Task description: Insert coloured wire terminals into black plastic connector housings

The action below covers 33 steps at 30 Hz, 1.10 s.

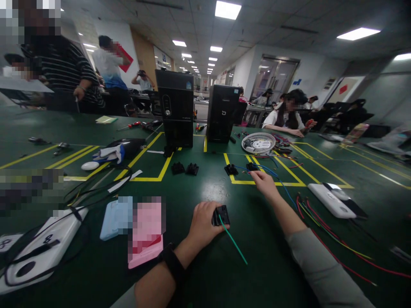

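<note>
My left hand (205, 220) is closed round a small black plastic block (222, 215), likely a terminal or socket part. A short green wire (236, 246) sticks out of the block toward me. Farther off, my right hand (263, 183) is stretched over the table, its thumb and fingers pinched together; what lies between the fingertips is too small to make out. Just beyond those fingertips sits a black block (253, 166) with blue wires (268, 170) beside it. A similar black block (230, 170) lies to its left, and two more black parts (192, 168) rest near the middle.
Two black computer towers (221, 115) stand at the back. A white basket (258, 143) holds small parts. Red and yellow wires (334, 239) and a white power bank (332, 201) lie right; a pink case (147, 231) and cables lie left. Other people are around the room.
</note>
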Motion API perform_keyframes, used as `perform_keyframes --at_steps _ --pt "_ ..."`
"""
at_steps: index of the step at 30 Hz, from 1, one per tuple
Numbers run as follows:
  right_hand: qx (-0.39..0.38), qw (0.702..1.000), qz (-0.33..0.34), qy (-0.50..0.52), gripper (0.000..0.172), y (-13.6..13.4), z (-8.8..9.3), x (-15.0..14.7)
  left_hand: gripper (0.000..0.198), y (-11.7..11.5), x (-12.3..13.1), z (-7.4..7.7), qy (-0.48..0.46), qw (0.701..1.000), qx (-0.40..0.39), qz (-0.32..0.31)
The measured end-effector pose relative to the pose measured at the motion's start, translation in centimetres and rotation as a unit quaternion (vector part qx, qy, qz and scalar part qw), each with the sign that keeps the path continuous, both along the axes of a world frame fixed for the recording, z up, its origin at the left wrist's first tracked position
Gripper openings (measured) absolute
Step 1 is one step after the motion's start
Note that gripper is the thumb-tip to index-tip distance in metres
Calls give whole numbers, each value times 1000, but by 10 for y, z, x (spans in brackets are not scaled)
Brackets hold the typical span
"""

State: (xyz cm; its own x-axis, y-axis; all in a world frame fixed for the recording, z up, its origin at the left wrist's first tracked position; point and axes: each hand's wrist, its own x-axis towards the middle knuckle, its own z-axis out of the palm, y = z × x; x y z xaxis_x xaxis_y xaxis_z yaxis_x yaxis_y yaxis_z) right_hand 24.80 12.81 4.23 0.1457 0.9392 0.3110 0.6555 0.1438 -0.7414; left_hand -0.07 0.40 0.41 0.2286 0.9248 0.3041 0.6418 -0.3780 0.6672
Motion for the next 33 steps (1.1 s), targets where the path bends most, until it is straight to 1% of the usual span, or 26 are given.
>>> perform_keyframes --at_steps 4,7,10,14,23,33 --pt "-6 995 0 -101 36 25 1 -11 52 0 0 1 -2 1000 -5 2" --pt "-9 985 7 -174 30 36 3 -17 51 0 1 3 -7 1000 -7 1" --pt "-10 970 17 -241 26 43 5 -22 52 0 1 3 -12 1000 -10 2" --pt "-13 952 31 -305 26 45 5 -26 51 0 1 3 -11 1000 -14 1" --pt "-19 922 50 -383 28 45 5 -32 50 0 1 3 -10 1000 -17 -3" --pt "-7 906 44 -422 30 42 5 -35 51 0 2 4 -14 1000 -16 -4"
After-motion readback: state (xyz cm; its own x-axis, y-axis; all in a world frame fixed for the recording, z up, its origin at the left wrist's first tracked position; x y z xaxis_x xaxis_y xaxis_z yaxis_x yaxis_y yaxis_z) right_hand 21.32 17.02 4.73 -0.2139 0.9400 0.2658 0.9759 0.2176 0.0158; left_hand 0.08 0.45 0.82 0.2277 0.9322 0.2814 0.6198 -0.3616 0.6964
